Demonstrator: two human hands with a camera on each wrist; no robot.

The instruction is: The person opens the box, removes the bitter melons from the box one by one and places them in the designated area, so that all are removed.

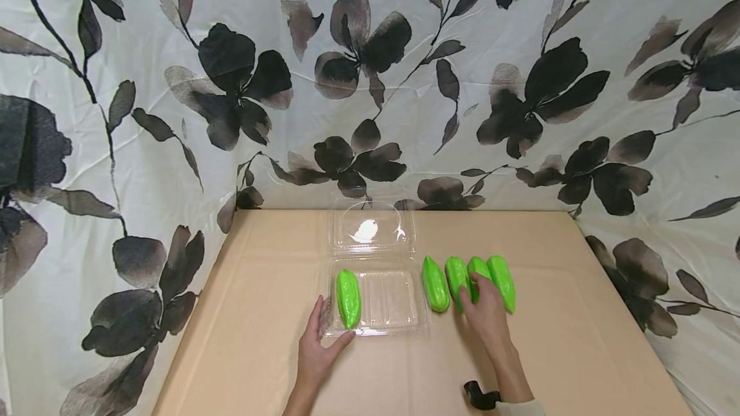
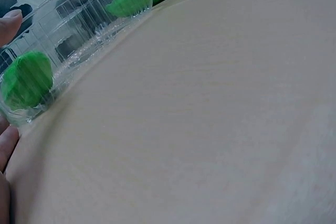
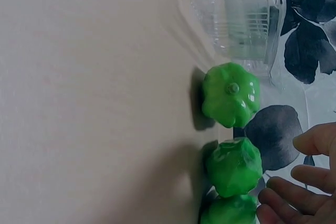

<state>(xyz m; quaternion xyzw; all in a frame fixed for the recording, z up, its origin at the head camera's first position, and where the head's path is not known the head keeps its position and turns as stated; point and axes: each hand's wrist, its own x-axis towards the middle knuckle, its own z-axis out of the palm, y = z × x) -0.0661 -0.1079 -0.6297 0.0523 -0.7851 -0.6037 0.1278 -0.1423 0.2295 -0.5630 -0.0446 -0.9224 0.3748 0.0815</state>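
A clear plastic clamshell container (image 1: 378,331) lies with its lid (image 1: 370,230) folded back. One glossy green, bumpy, elongated toy vegetable, like a gourd (image 1: 349,298), lies along its left side. My left hand (image 1: 318,352) rests at the container's near left corner, thumb and forefinger spread along the two edges. Right of the container, several more green gourds (image 1: 435,284) lie in a row. Over the middle of this row is my right hand (image 1: 484,310), fingertips overlapping two gourds. In the right wrist view its fingers (image 3: 294,195) are spread beside the gourds, with nothing held.
Everything lies on a tan tabletop (image 1: 248,352). A floral cloth (image 1: 433,82) hangs behind the table and along its sides. A black strap (image 1: 481,397) is at my right wrist, by a light sleeve (image 1: 520,408).
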